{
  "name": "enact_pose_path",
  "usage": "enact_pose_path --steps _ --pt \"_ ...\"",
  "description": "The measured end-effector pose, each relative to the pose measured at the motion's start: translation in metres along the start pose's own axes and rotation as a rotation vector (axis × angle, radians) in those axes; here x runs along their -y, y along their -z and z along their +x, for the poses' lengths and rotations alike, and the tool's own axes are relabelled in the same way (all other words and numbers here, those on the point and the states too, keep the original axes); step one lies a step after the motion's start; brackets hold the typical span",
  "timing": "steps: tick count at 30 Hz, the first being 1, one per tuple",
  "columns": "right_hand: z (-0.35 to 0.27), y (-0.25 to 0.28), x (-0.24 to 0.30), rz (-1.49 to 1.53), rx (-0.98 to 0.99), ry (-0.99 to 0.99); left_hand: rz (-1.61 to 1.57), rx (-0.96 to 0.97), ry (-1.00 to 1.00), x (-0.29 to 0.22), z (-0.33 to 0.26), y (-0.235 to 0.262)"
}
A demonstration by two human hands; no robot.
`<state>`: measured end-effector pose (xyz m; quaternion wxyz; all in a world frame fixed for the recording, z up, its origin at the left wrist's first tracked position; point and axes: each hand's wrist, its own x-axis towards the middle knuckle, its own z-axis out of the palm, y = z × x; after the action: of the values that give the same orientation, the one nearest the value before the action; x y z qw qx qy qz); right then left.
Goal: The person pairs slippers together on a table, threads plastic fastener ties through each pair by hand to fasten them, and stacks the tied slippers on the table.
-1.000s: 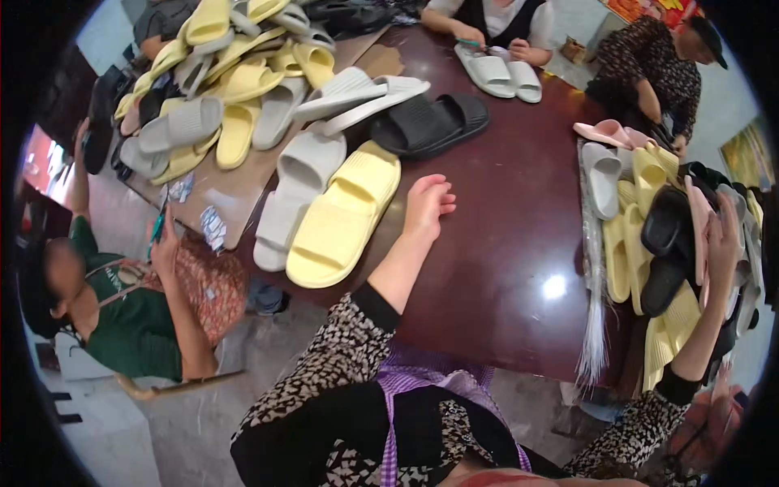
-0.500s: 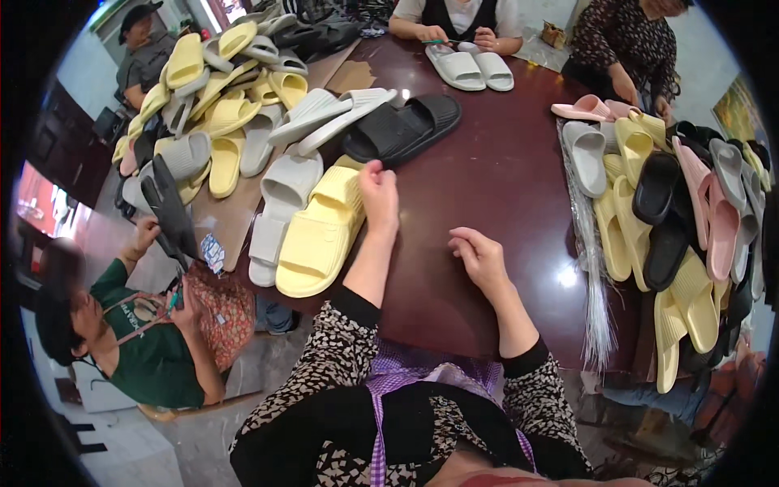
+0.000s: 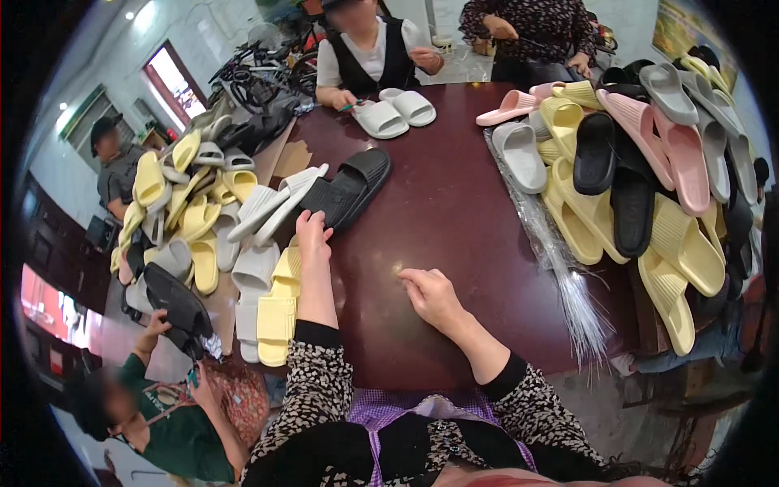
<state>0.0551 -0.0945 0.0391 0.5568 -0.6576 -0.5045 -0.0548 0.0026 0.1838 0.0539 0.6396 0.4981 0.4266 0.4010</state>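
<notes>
My left hand [image 3: 312, 235] reaches forward over the dark brown table [image 3: 454, 211], its fingers resting on a black slide sandal [image 3: 345, 191] that lies beside a white slide [image 3: 272, 207]. A pale yellow pair [image 3: 277, 304] and a grey slide [image 3: 251, 280] lie just left of my left forearm. My right hand [image 3: 430, 294] rests on the bare tabletop with its fingers loosely curled and nothing in it.
A heap of yellow, pink, grey and black slides [image 3: 633, 170] covers the table's right side on clear plastic. Another heap [image 3: 191, 195] lies at the left. A person opposite handles a white pair [image 3: 393, 114]. A seated person at lower left holds a black slide [image 3: 174, 304].
My left hand has moved from the yellow pair forward to the black slide. My right hand has stayed on the tabletop. The view has tilted up.
</notes>
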Motion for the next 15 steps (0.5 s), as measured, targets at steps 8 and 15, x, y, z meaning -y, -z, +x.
enact_pose_path --steps 8,15 --pt "0.011 0.009 -0.014 0.378 -0.177 -0.404 -0.542 0.379 0.305 0.004 -0.037 -0.017" --pt "0.033 0.044 -0.049 0.67 -0.435 -0.643 -0.601 0.529 0.263 0.008 -0.082 -0.009"
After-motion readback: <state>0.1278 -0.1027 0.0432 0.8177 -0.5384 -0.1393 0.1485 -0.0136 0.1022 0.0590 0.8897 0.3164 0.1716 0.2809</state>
